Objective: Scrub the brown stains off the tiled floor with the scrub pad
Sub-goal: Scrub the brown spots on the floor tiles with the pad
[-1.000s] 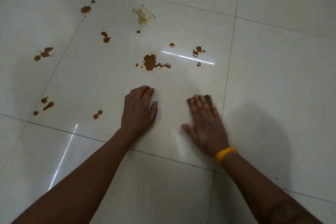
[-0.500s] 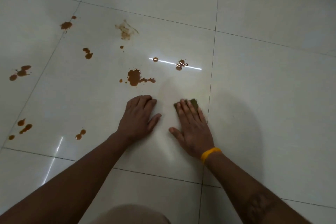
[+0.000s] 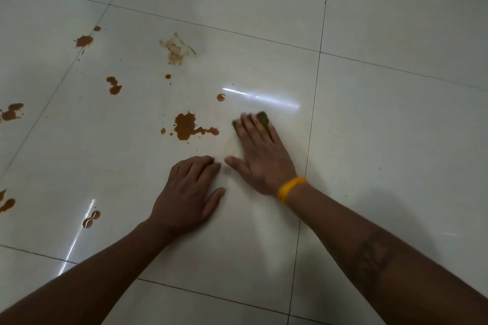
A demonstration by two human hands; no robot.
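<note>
My right hand, with a yellow band at the wrist, presses flat on a dark green scrub pad whose far edge shows past the fingertips. The pad lies just right of a large brown stain with a thin tail. My left hand rests palm down on the white tiled floor, fingers slightly curled, holding nothing. More brown stains dot the same tile: a small round drop, a smeared patch, a double blot and a splat.
Further brown stains sit at the left edge and lower left. Dark grout lines cross the floor, one running just right of my right hand. A bright light reflection streaks the tile beyond the pad.
My right hand has slid the scrub pad forward, away from me, to beside the large stain. The stain cluster that lay beyond the pad no longer shows. My left hand stayed planted.
</note>
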